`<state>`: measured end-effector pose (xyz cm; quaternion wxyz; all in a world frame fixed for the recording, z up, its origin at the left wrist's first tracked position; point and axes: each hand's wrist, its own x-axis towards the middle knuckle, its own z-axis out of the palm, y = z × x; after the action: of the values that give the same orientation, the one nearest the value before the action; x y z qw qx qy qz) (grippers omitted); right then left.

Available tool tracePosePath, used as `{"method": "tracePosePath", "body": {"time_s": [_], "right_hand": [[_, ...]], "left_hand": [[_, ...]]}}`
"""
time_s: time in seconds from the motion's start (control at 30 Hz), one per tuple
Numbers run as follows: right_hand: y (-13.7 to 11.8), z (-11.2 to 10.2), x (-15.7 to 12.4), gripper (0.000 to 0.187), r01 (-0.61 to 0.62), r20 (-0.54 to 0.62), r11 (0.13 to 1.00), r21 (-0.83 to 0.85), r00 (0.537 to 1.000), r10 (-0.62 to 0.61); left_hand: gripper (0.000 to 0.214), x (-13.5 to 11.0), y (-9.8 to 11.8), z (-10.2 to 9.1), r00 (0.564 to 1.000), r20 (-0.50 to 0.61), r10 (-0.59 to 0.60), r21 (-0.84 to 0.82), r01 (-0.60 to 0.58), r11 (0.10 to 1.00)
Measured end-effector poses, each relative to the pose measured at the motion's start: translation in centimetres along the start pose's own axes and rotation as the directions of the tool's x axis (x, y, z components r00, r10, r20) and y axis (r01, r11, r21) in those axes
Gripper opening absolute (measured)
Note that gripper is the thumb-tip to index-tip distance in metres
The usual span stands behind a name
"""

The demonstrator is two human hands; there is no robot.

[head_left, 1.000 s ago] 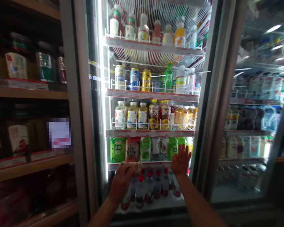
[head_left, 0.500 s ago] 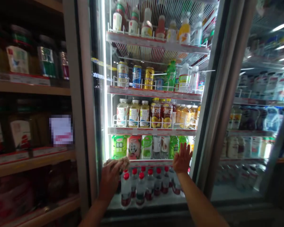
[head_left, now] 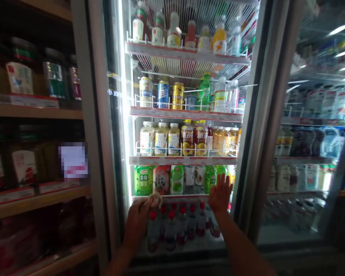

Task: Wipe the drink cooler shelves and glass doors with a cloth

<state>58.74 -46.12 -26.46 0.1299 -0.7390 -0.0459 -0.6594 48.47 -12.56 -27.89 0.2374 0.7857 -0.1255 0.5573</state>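
Two bare hands are pressing on the lit glass-door drinks cooler (head_left: pixel 248 126): the left hand (head_left: pixel 138 222) is gripping one crumpled pale cloth (head_left: pixel 154 199), the right hand (head_left: pixel 220 193) is lying flat. Just above the grip, five lit wire shelves are showing. Three tall metal cans (head_left: pixel 162 94) are standing two shelves above the cloth. Three pale white-capped bottles (head_left: pixel 160 138) are sitting one shelf above it.

Both forearms bare (no sleeves, no gloves), left grip (head_left: pixel 138 222) & right grip (head_left: pixel 220 193) incl.

Crumpled beige cloth (head_left: pixel 154 199) pressed against lit cooler's glass door (head_left: pixel 172 153).
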Motion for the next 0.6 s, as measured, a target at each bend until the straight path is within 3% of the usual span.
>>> {"method": "tracePosePath", "body": {"time_s": [0.1, 0.2, 0.4, 0.47, 0.6], "right_hand": [[0.0, -0.1, 0.1, 0.067, 0.004, -0.009, 1.0, 0.007, 1.0, -0.004], [0.0, -0.1, 0.1, 0.067, 0.012, -0.009, 1.0, 0.0, 1.0, -0.012], [0.1, -0.1, 0.1, 0.066, 0.015, -0.008, 1.0, -0.003, 1.0, -0.015], [0.1, -0.1, 0.1, 0.066, 0.014, -0.015, 1.0, 0.005, 1.0, -0.014], [0.0, -0.2, 0.2, 0.066, 0.013, -0.018, 1.0, 0.009, 1.0, -0.013]], "left_hand": [[0.03, 3.3, 1.0, -0.1, 0.981, -0.085, 0.177, 0.127, -0.165, 0.978], [0.033, 5.9, 2.5, 0.3, 0.97, -0.141, 0.197, 0.173, -0.172, 0.97], [0.036, 3.6, 4.9, 2.6, 0.963, -0.013, 0.27, 0.122, -0.267, 0.956], [0.037, 4.6, 5.8, 2.9, 0.957, -0.011, 0.291, 0.09, -0.289, 0.953], [0.04, 8.8, 7.5, 3.0, 0.946, -0.106, 0.306, 0.05, -0.302, 0.952]]}}
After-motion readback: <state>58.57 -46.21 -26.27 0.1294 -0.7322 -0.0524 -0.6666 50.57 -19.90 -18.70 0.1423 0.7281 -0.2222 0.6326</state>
